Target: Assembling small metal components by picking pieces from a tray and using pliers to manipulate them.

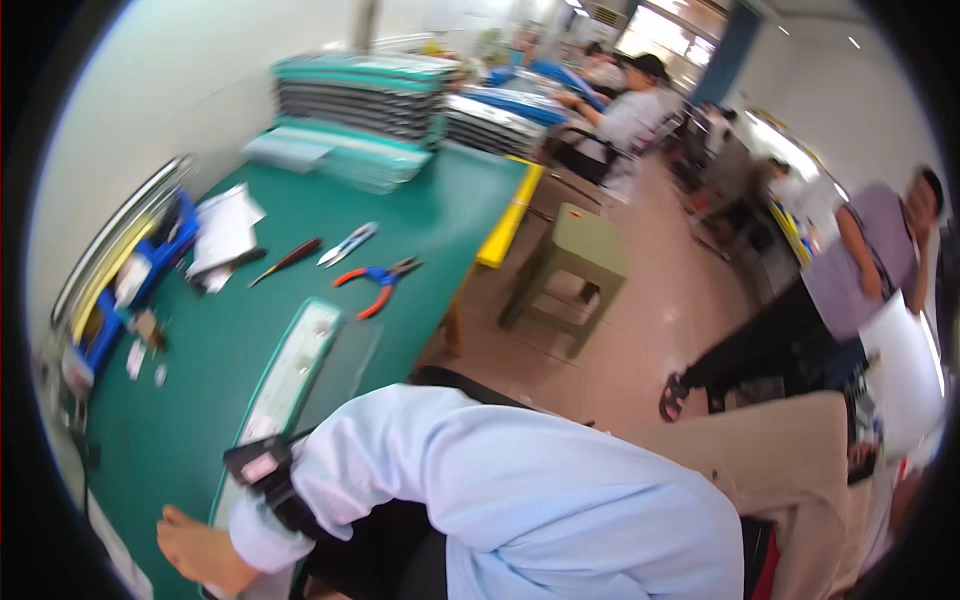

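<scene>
Near the aisle-side edge of the bench [465, 190], the pale green-rimmed strip [285, 375] could, I judge, be dragged askew if your wrist strap [287, 497] snagged it, while the fingers of your right hand [200, 552] look bent at its left edge, though how far apart, or touching what, I cannot tell.

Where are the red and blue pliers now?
In the head view, left of centre, the pliers lie on the green table, just beyond the far end of the pale strip and right of the dark-handled tool.
</scene>
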Action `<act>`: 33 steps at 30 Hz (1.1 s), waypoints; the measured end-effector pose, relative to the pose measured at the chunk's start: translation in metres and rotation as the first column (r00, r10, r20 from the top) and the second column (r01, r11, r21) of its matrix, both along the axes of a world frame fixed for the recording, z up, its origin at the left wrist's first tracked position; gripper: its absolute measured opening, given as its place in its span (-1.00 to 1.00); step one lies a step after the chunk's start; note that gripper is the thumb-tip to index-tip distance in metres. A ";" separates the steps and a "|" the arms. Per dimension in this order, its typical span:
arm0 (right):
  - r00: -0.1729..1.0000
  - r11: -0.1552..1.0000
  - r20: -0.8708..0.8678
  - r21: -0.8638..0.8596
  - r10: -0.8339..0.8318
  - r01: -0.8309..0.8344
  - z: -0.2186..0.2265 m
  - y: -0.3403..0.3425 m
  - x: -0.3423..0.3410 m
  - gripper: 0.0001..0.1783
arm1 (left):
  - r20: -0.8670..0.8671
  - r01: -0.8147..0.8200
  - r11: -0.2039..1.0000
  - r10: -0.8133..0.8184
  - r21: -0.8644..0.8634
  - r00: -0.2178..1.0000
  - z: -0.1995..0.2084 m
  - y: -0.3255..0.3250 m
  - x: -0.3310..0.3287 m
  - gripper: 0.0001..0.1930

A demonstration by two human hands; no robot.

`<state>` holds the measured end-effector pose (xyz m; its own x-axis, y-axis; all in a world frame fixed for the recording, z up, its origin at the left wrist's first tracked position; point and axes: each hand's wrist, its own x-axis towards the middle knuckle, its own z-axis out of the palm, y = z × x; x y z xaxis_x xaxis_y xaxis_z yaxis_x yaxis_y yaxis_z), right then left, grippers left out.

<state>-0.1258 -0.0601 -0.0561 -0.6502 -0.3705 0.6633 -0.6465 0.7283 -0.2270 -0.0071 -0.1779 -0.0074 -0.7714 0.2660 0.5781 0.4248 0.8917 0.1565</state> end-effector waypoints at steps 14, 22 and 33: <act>0.971 0.979 0.134 -0.071 0.198 -0.190 0.075 0.038 0.069 -0.87 | 0.019 -0.027 0.932 0.021 0.363 1.000 -0.005 0.006 0.024 -0.62; 0.956 0.958 0.055 0.013 0.287 -0.288 0.064 0.039 0.056 -0.82 | 0.034 -0.120 0.771 0.126 0.626 0.991 -0.019 0.015 0.017 -0.67; 0.947 0.942 0.099 0.113 0.305 -0.315 0.070 0.032 0.061 -0.87 | 0.019 -0.101 0.799 0.112 0.593 0.994 -0.020 0.010 0.016 -0.66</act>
